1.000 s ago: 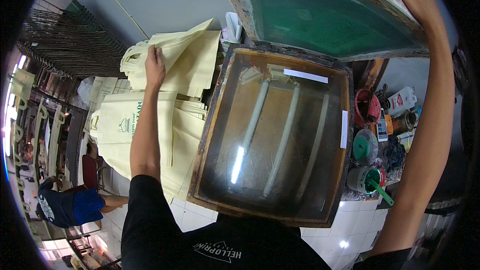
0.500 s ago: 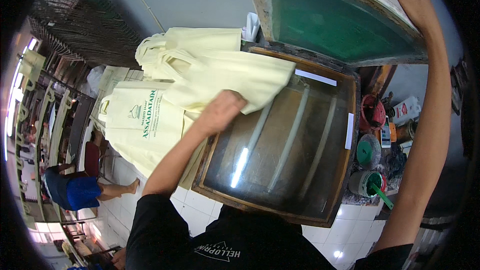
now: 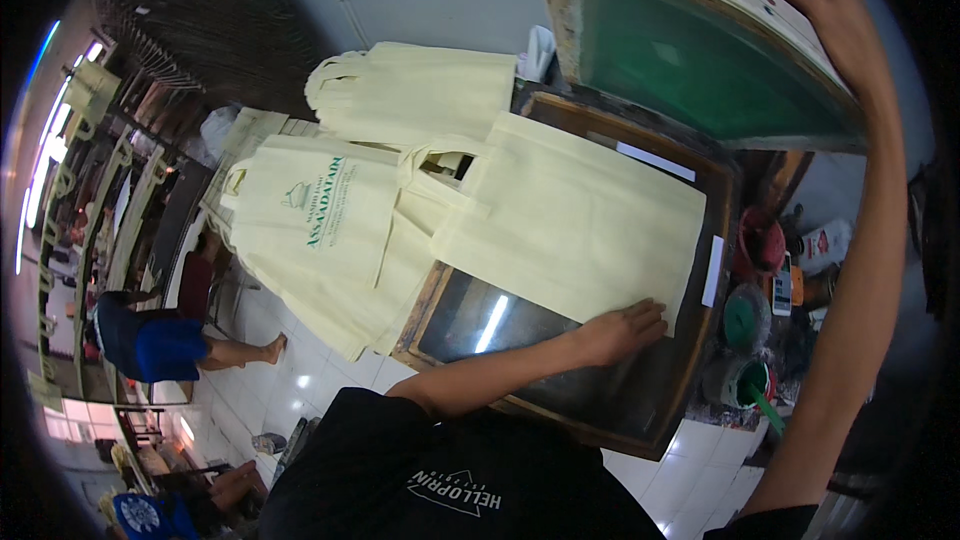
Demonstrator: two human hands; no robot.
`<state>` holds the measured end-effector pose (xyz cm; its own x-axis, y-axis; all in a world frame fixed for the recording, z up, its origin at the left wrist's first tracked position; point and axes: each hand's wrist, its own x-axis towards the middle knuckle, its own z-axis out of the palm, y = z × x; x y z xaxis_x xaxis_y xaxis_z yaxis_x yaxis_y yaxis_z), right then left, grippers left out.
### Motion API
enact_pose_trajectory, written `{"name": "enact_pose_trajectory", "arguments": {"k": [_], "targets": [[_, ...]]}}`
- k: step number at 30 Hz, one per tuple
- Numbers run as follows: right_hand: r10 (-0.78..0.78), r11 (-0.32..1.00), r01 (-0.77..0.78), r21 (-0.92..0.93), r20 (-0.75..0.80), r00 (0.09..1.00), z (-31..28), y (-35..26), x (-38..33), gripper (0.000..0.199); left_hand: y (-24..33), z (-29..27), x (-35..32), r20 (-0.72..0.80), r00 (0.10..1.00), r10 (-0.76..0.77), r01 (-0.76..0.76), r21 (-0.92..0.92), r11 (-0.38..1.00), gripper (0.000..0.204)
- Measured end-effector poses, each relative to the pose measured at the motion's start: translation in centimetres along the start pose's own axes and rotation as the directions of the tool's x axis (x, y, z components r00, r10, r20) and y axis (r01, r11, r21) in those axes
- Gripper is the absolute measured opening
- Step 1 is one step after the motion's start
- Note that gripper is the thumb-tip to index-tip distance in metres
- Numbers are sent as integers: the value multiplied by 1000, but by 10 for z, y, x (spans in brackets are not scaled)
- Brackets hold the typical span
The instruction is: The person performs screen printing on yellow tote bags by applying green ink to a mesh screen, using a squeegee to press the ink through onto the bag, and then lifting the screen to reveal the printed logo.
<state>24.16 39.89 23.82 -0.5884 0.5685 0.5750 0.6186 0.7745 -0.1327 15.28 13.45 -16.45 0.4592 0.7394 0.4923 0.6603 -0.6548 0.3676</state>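
Note:
A blank cream tote bag point(image 3: 590, 210) lies spread across a glass-topped, wood-framed table point(image 3: 560, 365), its handle end toward the left. My left hand point(image 3: 625, 333) is at the bag's near right corner, fingers closed on the cloth; the thumb is hidden. Up at the right, my right hand point(image 3: 825, 15) grips the outer edge of a raised screen-printing frame point(image 3: 690, 50) with green mesh, tilted above the table's far side. White strips point(image 3: 713, 270) are stuck on the glass beside the bag.
Left of the table lie a cream bag with a green print point(image 3: 325, 200) and more cream bags point(image 3: 420, 90). At right stand a red bowl point(image 3: 760, 240), a tub of green ink point(image 3: 745, 380) and a phone point(image 3: 781, 285). Another person point(image 3: 165, 340) is at the far left.
My left hand has moved right and nearer, drawing the folded bag out flat over the glass. The raised frame stays up in my right hand. My view has shifted slightly.

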Motion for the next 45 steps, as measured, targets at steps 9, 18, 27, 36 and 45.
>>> {"name": "enact_pose_trajectory", "arguments": {"k": [9, 18, 27, 36, 45], "targets": [[123, 992, -122, 22, -29, 992, -15, -61, -21, 36, 12, -17, 44, 95, 964, -250, 267, -357, 895, 43], [11, 999, -9, 51, -30, 1000, -23, -46, -22, 37, -100, -3, 169, 348, 778, -524, 434, 305, 848, 94], [-28, 996, 29, 79, -15, 999, -22, -45, -24, 32, -106, 18, 175, 360, 743, -564, 486, 291, 824, 104], [6, 997, -7, 77, 3, 1000, -22, -46, -27, 32, -78, 6, 192, 346, 562, -751, 644, 386, 660, 113], [-21, 998, 24, 66, -33, 999, -15, -47, -26, 34, -83, 5, 193, 368, 519, -772, 673, 381, 634, 114]]}}
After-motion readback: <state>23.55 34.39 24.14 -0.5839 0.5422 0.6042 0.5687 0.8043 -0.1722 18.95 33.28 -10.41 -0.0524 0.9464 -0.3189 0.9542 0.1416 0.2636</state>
